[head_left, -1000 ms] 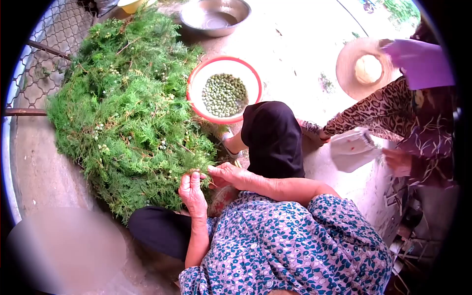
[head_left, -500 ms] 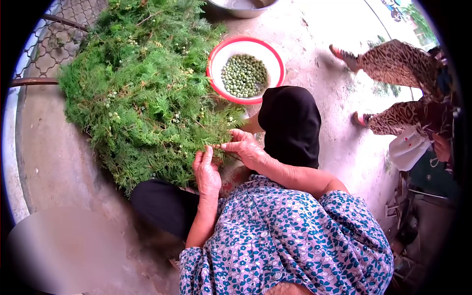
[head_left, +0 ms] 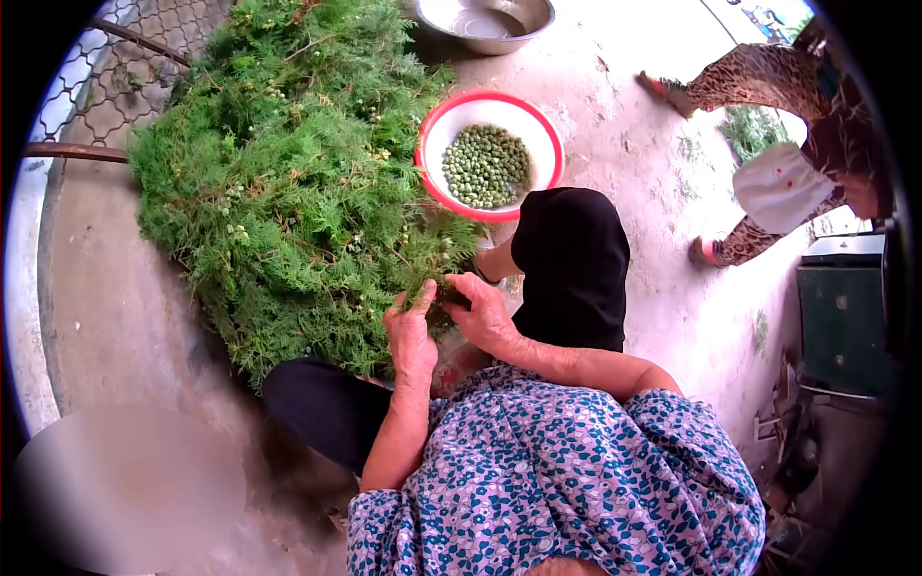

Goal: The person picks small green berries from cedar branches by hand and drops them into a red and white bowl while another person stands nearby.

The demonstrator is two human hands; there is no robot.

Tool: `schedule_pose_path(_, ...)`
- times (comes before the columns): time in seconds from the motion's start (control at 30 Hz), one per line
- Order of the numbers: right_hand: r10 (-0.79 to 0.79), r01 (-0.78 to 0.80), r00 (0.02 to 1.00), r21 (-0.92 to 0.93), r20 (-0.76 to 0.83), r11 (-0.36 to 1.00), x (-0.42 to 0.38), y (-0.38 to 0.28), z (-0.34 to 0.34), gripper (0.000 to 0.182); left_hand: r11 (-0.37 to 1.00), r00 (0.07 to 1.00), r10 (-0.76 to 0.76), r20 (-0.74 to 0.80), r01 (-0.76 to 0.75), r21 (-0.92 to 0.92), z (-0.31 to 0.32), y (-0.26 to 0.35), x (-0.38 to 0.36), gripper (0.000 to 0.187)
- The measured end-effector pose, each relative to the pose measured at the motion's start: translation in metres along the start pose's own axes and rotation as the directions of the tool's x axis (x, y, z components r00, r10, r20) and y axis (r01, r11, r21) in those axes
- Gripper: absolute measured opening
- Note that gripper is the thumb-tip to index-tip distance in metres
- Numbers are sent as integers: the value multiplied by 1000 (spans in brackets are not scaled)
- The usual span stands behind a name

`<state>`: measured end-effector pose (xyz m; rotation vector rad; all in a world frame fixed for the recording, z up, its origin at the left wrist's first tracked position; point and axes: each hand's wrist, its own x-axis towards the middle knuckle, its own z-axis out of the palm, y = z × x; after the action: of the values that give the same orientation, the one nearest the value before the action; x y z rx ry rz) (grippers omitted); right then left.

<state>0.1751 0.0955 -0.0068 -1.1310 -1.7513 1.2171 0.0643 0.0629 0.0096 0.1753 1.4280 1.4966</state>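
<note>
At the near edge of a big heap of feathery green conifer branches (head_left: 288,192), both hands work close together. My left hand (head_left: 411,334) is closed on a conifer branch, its thumb and forefinger up against the foliage. Just to its right, my right hand (head_left: 483,315) has its fingers curled round the same bit of greenery. The fingertips are partly hidden, so I cannot make out any small cone between them. Beyond my right knee stands a white basin with a red rim (head_left: 555,144), holding many small green cones (head_left: 485,165).
A metal basin (head_left: 519,40) sits at the top. On the right another person in leopard-print trousers (head_left: 759,82) holds a white bag (head_left: 783,187). A dark green box (head_left: 840,326) is at the right edge, and a metal lattice (head_left: 115,82) at upper left.
The view has shifted slightly, so the heap and basin sit lower. My fingers have moved from a stem pinched between both hands into the foliage. The other person's white bag has risen.
</note>
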Motion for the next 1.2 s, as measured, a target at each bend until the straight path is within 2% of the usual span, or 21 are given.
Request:
schedule_pose_path(0.07,21,-21,1000,-7,13,1000,-2,-1,-1,39,995,997,-75,28,76,-61,0,3,2,22)
schedule_pose_path(0.17,38,-38,999,14,12,999,0,-1,-4,38,990,989,-88,119,100,-99,0,-1,4,25)
schedule_pose_path(0.3,53,-54,998,55,22,997,0,0,-3,34,987,991,-62,117,79,-144,5,2,1,23)
schedule_pose_path(0.37,37,-39,998,58,44,998,3,-3,-5,32,991,987,133,90,-130,-31,5,1,-1,18)
schedule_pose_path(0.4,24,-28,998,61,62,998,3,-3,-7,30,991,988,132,81,-130,-27,2,2,-1,18)
schedule_pose_path(0.43,26,-30,997,66,69,997,3,-1,-9,30,932,955,279,101,-295,211,-2,3,1,15)
schedule_pose_path(0.47,3,-7,998,69,66,998,4,1,-13,27,792,899,409,154,-434,430,-6,3,4,13)
schedule_pose_path(0.5,-21,16,998,73,63,997,5,4,-16,25,695,865,466,188,-489,527,-10,3,6,17)
schedule_pose_path(0.53,-20,14,997,77,69,997,8,7,-19,25,694,866,466,182,-486,531,-15,4,8,17)
schedule_pose_path(0.57,69,-66,998,185,-10,981,13,10,-22,19,380,698,649,304,-643,665,-20,7,10,22)
schedule_pose_path(0.6,167,-137,983,294,-80,946,18,13,-26,13,11,490,738,464,-696,718,-23,9,12,27)
schedule_pose_path(0.63,212,-171,975,375,-70,911,24,14,-33,12,-59,456,735,501,-694,718,-21,13,10,35)
schedule_pose_path(0.67,258,-205,964,451,-59,869,28,11,-41,11,-56,460,732,502,-694,718,-21,14,10,35)
schedule_pose_path(0.73,261,-200,963,461,-71,865,34,-8,-48,12,-160,461,669,583,-676,719,-24,16,10,35)
schedule_pose_path(0.77,102,-70,990,286,-100,956,38,-18,-48,10,-179,464,656,595,-671,720,-21,18,7,33)
schedule_pose_path(0.83,-173,172,983,-27,-62,985,45,-30,-47,12,-207,458,633,625,-678,706,-21,20,5,32)
schedule_pose_path(0.93,-271,278,956,-49,115,959,45,-37,-40,24,-238,438,609,661,-694,679,-19,18,-2,24)
schedule_pose_path(1.0,-332,353,934,-187,135,917,39,-28,-35,26,-297,377,607,700,-709,640,-14,13,0,18)
schedule_pose_path(1.1,-288,306,951,-229,110,924,28,-22,-32,22,-316,394,502,770,-745,587,-9,18,-9,31)
schedule_pose_path(1.13,-240,270,960,-246,147,931,27,-16,-29,19,-343,354,528,772,-743,575,-12,11,-3,27)
schedule_pose_path(1.2,-160,190,974,-189,163,963,23,-10,-31,21,-355,397,454,797,-740,571,-7,14,-10,22)
